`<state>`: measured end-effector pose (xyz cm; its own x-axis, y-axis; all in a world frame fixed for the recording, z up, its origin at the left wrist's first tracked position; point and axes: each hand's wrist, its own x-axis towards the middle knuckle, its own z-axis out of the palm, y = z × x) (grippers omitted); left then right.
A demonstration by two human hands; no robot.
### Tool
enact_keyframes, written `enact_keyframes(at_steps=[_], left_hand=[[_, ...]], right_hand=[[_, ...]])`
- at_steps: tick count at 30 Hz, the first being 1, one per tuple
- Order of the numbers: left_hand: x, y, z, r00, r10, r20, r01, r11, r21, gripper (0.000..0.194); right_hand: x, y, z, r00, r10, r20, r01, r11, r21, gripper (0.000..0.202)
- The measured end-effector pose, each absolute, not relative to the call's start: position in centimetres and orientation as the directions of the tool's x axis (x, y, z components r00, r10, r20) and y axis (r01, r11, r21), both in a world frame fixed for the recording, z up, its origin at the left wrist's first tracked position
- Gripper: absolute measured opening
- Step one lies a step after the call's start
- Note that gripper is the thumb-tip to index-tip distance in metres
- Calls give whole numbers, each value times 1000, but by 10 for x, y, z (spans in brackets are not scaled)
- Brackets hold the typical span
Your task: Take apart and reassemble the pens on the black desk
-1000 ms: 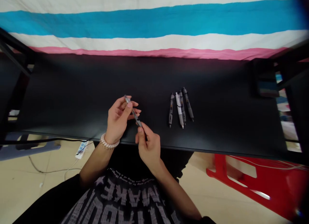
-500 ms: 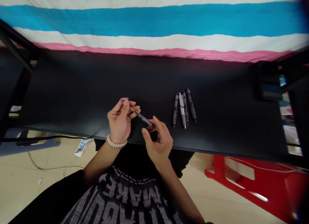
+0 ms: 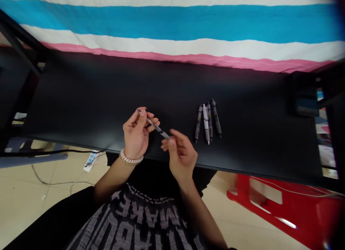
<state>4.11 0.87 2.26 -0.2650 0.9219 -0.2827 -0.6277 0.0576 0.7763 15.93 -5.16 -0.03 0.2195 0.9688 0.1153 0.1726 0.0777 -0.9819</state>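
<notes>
My left hand (image 3: 137, 133) pinches a slim grey pen (image 3: 155, 124) between thumb and fingers near its upper end. The pen slants down to the right, above the front part of the black table. My right hand (image 3: 183, 154) is closed at the pen's lower end, thumb over the tip and other fingers around it; the tip itself is hidden. To the right, several pens lie side by side on the table, among them a white pen (image 3: 206, 123) with a grey grip and a dark pen (image 3: 216, 117) at the right of the group.
The black table (image 3: 121, 83) reaches back to a striped cloth (image 3: 172, 23). A dark box-like object (image 3: 306, 95) stands at the far right. A red plastic stool (image 3: 296, 210) is below on the right. A cable (image 3: 54, 153) runs along the left front, near a power strip (image 3: 91, 161).
My right thumb has swung rightward across the pen's lower end, and the right hand has shifted slightly right. My left hand keeps its hold. The view has moved slightly.
</notes>
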Motion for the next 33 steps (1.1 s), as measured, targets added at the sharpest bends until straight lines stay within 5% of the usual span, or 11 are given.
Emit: enact_keyframes(at_steps=[7,15,20,33], left_hand=[[31,17,21,-406,854,-324,-633,-7,774,18],[48,3,21,-277,884,-376,-693,87,715,22],[49,3,20,-250,890,-380,-711,97,697,22],[48,3,20,-301,884,-358,-665,75,743,24]], right_hand=[[171,-53,3,240,806,542,568,336,-751,19],[162,-49,1,192,757,625,630,394,-670,18],[162,-55,-3,253,926,281,452,144,-880,22],[168,-56,6,258,963,77,401,-34,-915,21]])
